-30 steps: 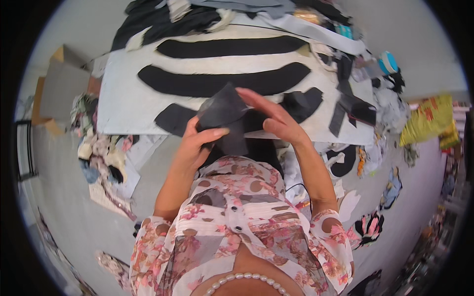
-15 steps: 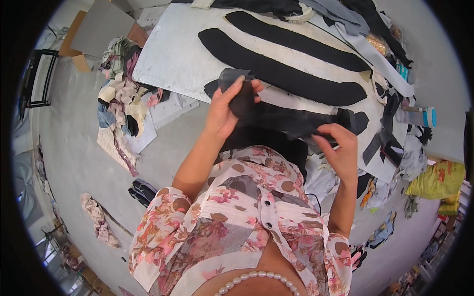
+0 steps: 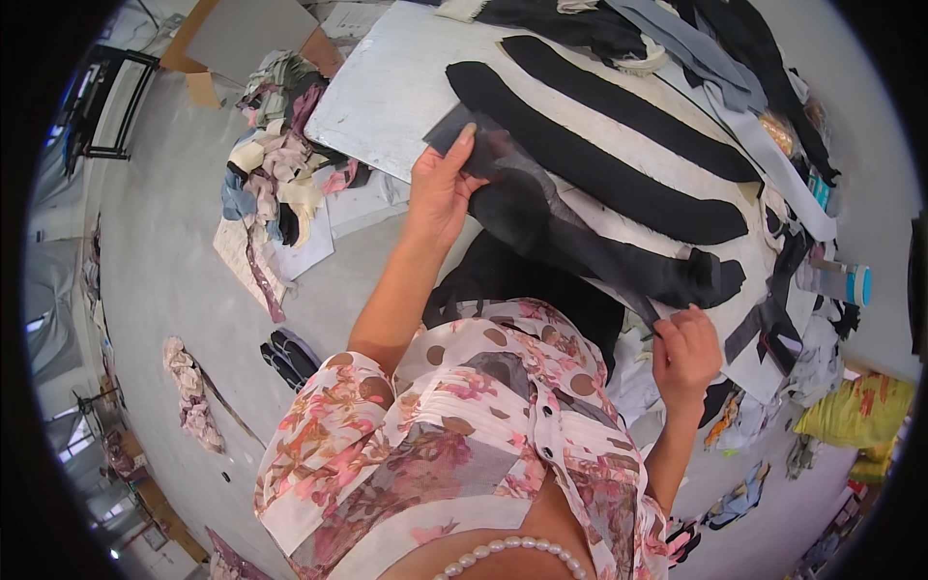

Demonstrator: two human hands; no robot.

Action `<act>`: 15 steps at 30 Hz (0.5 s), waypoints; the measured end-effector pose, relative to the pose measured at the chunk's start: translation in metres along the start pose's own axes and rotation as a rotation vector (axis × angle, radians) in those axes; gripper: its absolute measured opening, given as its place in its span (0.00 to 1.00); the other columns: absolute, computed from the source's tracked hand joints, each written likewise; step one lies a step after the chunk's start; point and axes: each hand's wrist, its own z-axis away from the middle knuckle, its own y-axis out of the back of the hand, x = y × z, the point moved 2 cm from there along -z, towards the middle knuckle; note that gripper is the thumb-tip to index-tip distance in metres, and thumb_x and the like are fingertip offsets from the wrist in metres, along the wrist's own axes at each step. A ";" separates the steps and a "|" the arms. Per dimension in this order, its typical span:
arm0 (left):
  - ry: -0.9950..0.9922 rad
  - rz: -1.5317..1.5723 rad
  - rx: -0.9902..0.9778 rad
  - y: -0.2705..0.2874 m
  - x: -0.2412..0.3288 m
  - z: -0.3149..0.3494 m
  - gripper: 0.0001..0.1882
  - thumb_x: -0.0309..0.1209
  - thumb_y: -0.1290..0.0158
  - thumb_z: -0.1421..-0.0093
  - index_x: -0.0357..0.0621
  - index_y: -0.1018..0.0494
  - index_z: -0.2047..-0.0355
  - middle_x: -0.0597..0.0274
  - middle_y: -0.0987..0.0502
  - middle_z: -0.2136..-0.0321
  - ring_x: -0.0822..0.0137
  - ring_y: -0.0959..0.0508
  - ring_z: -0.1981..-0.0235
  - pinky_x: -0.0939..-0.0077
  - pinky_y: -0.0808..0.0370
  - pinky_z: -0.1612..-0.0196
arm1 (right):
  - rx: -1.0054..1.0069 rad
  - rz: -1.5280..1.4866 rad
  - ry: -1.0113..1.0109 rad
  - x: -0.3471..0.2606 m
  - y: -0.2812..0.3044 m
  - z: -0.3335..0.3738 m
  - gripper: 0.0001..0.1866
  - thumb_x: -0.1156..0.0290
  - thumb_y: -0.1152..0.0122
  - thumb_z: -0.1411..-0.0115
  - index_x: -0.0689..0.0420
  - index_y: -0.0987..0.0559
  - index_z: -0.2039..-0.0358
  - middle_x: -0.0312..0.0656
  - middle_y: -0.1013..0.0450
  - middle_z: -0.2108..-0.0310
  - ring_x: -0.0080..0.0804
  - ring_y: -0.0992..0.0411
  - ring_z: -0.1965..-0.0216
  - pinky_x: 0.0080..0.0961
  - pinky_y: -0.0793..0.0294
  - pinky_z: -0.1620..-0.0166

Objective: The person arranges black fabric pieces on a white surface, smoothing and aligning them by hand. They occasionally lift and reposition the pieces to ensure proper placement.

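A sheer black fabric strip [image 3: 541, 198] stretches between my two hands over the table's near edge. My left hand [image 3: 440, 198] pinches its upper end, thumb on top. At the lower end, my right hand [image 3: 688, 350] has its fingers closed on the strip's edge. Under the sheer strip lies a black curved fabric piece [image 3: 730, 280], partly hidden. Farther back on the white table [image 3: 372, 87], a wide black curved piece [image 3: 599, 159] and a narrower black curved piece [image 3: 628, 108] lie flat, side by side.
A heap of fabric scraps [image 3: 275, 164] hangs off the table's left side. Grey and black cloth [image 3: 686, 48] is piled at the back. A clear jar with a blue lid [image 3: 855, 284] stands at right, above a yellow sack [image 3: 855, 411]. A cardboard box [image 3: 237, 39] sits far left.
My right hand has moved down and outward, drawing the sheer strip out on a slant. The left hand still holds its end. The view has shifted, so the table appears farther right and lower.
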 end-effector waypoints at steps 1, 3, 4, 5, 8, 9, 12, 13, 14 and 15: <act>-0.010 -0.022 0.005 -0.001 0.000 -0.001 0.12 0.30 0.48 0.34 0.38 0.27 0.52 0.54 0.19 0.59 0.65 0.18 0.61 0.69 0.16 0.61 | -0.032 0.018 -0.001 0.000 -0.007 0.005 0.14 0.78 0.32 0.63 0.58 0.23 0.71 0.42 0.30 0.72 0.42 0.27 0.66 0.38 0.24 0.60; -0.030 -0.065 0.019 -0.004 0.001 0.000 0.13 0.29 0.49 0.34 0.37 0.27 0.51 0.55 0.19 0.59 0.67 0.18 0.61 0.71 0.17 0.61 | -0.187 0.020 -0.043 -0.001 -0.015 0.009 0.19 0.71 0.28 0.61 0.58 0.22 0.66 0.43 0.28 0.69 0.42 0.27 0.64 0.36 0.26 0.63; -0.037 -0.085 0.021 -0.007 0.001 0.000 0.13 0.29 0.49 0.34 0.37 0.27 0.51 0.55 0.19 0.60 0.67 0.18 0.61 0.71 0.17 0.61 | -0.156 -0.064 -0.073 -0.006 -0.014 0.002 0.20 0.69 0.27 0.60 0.58 0.22 0.65 0.43 0.27 0.68 0.43 0.27 0.63 0.36 0.26 0.62; -0.048 -0.168 0.010 -0.013 0.003 0.002 0.13 0.28 0.49 0.34 0.35 0.27 0.52 0.52 0.20 0.58 0.66 0.18 0.60 0.70 0.18 0.58 | -0.127 -0.148 -0.102 -0.013 -0.012 -0.009 0.21 0.67 0.26 0.59 0.58 0.22 0.63 0.44 0.27 0.67 0.43 0.27 0.63 0.35 0.26 0.61; -0.041 -0.134 -0.084 -0.025 0.014 0.011 0.14 0.28 0.48 0.35 0.33 0.29 0.52 0.49 0.19 0.60 0.63 0.17 0.61 0.70 0.18 0.58 | -0.022 -0.427 -0.119 -0.013 -0.018 -0.038 0.27 0.66 0.26 0.56 0.60 0.23 0.55 0.45 0.24 0.58 0.45 0.26 0.56 0.33 0.27 0.54; -0.001 -0.101 -0.107 -0.028 0.019 0.013 0.15 0.29 0.49 0.34 0.31 0.30 0.51 0.47 0.20 0.59 0.60 0.17 0.60 0.70 0.19 0.56 | 0.025 -0.536 -0.131 -0.014 -0.024 -0.055 0.28 0.67 0.26 0.56 0.60 0.24 0.53 0.45 0.24 0.57 0.45 0.26 0.54 0.33 0.28 0.52; 0.061 -0.101 -0.184 -0.044 0.027 0.021 0.15 0.31 0.50 0.32 0.31 0.30 0.52 0.48 0.20 0.58 0.63 0.18 0.60 0.72 0.19 0.57 | 0.048 -0.842 -0.289 -0.027 -0.055 -0.109 0.31 0.70 0.29 0.53 0.61 0.27 0.46 0.47 0.24 0.53 0.41 0.27 0.49 0.33 0.30 0.47; 0.053 -0.135 -0.196 -0.047 0.028 0.021 0.15 0.32 0.51 0.32 0.31 0.29 0.53 0.47 0.20 0.59 0.63 0.18 0.60 0.72 0.20 0.56 | 0.001 -0.939 -0.325 -0.031 -0.069 -0.119 0.31 0.71 0.29 0.51 0.61 0.27 0.46 0.46 0.24 0.53 0.38 0.27 0.51 0.32 0.29 0.48; 0.042 -0.166 -0.200 -0.048 0.027 0.022 0.15 0.33 0.51 0.32 0.31 0.28 0.54 0.46 0.19 0.59 0.63 0.18 0.60 0.71 0.20 0.55 | -0.056 -1.038 -0.356 -0.035 -0.085 -0.124 0.31 0.71 0.29 0.50 0.61 0.27 0.45 0.45 0.24 0.53 0.35 0.26 0.53 0.31 0.28 0.49; 0.032 -0.198 -0.204 -0.048 0.028 0.022 0.15 0.33 0.52 0.32 0.31 0.27 0.56 0.46 0.19 0.60 0.63 0.18 0.59 0.70 0.20 0.54 | -0.146 -1.183 -0.397 -0.038 -0.097 -0.128 0.21 0.74 0.31 0.47 0.62 0.24 0.52 0.41 0.22 0.60 0.24 0.25 0.62 0.24 0.26 0.56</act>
